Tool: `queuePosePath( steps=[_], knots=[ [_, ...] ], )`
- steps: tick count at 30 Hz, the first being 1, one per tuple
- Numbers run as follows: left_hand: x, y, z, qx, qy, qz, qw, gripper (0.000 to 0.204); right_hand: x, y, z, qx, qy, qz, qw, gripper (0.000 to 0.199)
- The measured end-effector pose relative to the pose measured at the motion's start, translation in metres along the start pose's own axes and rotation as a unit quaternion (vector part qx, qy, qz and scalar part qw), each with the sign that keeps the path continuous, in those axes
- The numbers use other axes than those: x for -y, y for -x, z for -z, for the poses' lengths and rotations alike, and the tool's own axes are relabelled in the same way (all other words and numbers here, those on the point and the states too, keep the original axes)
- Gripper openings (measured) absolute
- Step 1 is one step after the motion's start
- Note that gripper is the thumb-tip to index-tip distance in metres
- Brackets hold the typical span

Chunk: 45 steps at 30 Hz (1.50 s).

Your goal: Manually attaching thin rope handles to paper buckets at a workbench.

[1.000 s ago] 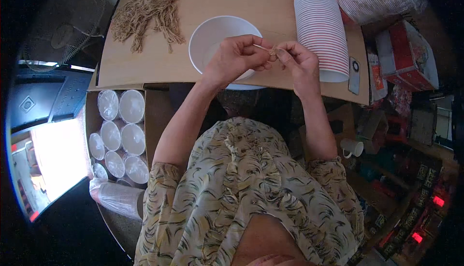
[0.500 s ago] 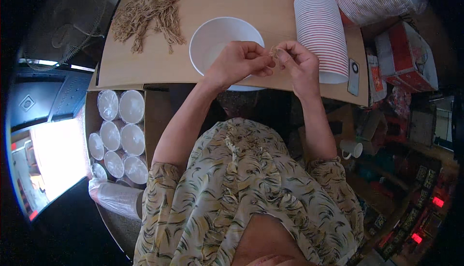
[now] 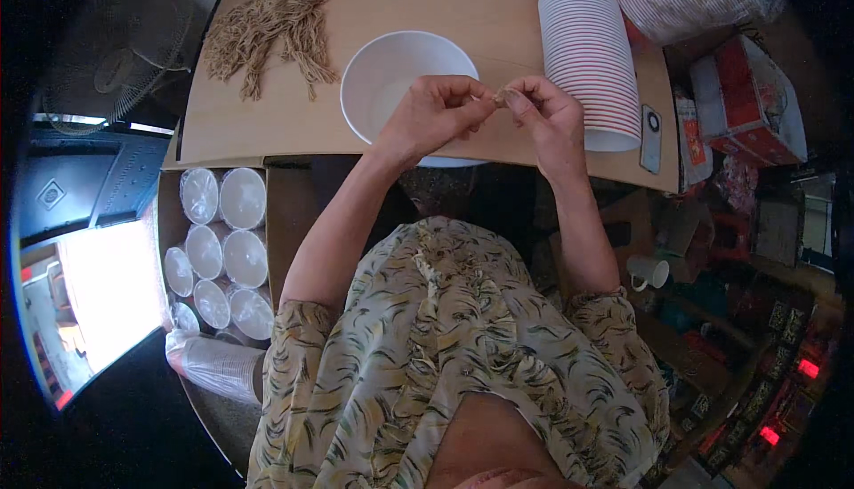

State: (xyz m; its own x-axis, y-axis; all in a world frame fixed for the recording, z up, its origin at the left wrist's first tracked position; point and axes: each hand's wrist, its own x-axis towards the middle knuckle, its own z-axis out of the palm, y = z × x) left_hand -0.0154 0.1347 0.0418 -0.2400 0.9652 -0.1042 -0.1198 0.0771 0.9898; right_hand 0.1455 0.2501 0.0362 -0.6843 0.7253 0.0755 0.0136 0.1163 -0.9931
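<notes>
Your left hand (image 3: pixel 433 114) and your right hand (image 3: pixel 544 114) meet above the near edge of the desk (image 3: pixel 480 18), fingertips pressed together. Between them you pinch a small piece of tan twine (image 3: pixel 500 96); both hands are closed narrowly on it, thumb against forefinger, and the rest of the piece is too small to make out.

Just beyond and partly under your left hand sits a white paper bowl (image 3: pixel 391 80), open side up, its near rim hidden by your wrist. To the right of your right hand lies a long stack of striped paper bowls (image 3: pixel 587 53), nested and tipped on its side, reaching from the far edge of the desk toward you. A small dark flat gadget (image 3: pixel 651 138) lies just beside the near end of that stack.

At the far left of the desk lies a loose bundle of tan twine pieces (image 3: pixel 280 18), well apart from your hands.

Below the desk on your left, a cardboard box (image 3: pixel 280 213) holds 2 rows of clear plastic lids (image 3: pixel 222 249), and a wrapped sleeve of lids (image 3: pixel 218 366) lies beside it. A white mug (image 3: pixel 648 271) stands low on your right.
</notes>
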Motion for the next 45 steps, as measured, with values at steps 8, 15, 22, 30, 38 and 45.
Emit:
queuePosePath(
  steps=[8, 15, 22, 30, 38, 45],
  knots=[
    [-0.005, 0.002, 0.0, -0.004, -0.064, 0.03, 0.997, 0.026, 0.0, 0.0, -0.001, -0.011, -0.014, 0.003, 1.0, 0.014],
    [-0.013, 0.005, -0.005, -0.02, -0.063, -0.011, 0.998, 0.026, 0.0, 0.0, 0.001, -0.023, -0.036, 0.01, 0.999, 0.011],
    [-0.001, -0.001, -0.009, -0.049, -0.127, -0.077, 0.988, 0.021, 0.003, 0.003, 0.0, -0.022, -0.041, 0.002, 0.999, 0.012],
    [-0.003, 0.002, -0.015, -0.1, -0.167, -0.167, 0.967, 0.011, 0.033, 0.013, 0.009, 0.037, 0.085, -0.011, 0.996, 0.011],
    [-0.014, 0.012, -0.021, -0.079, -0.382, -0.288, 0.874, 0.01, 0.038, 0.023, 0.046, 0.065, 0.069, -0.031, 0.995, 0.005],
    [-0.006, 0.014, -0.019, -0.146, -0.461, -0.293, 0.825, 0.009, 0.061, 0.045, 0.06, 0.017, -0.124, -0.001, 0.992, 0.01]
  ],
)
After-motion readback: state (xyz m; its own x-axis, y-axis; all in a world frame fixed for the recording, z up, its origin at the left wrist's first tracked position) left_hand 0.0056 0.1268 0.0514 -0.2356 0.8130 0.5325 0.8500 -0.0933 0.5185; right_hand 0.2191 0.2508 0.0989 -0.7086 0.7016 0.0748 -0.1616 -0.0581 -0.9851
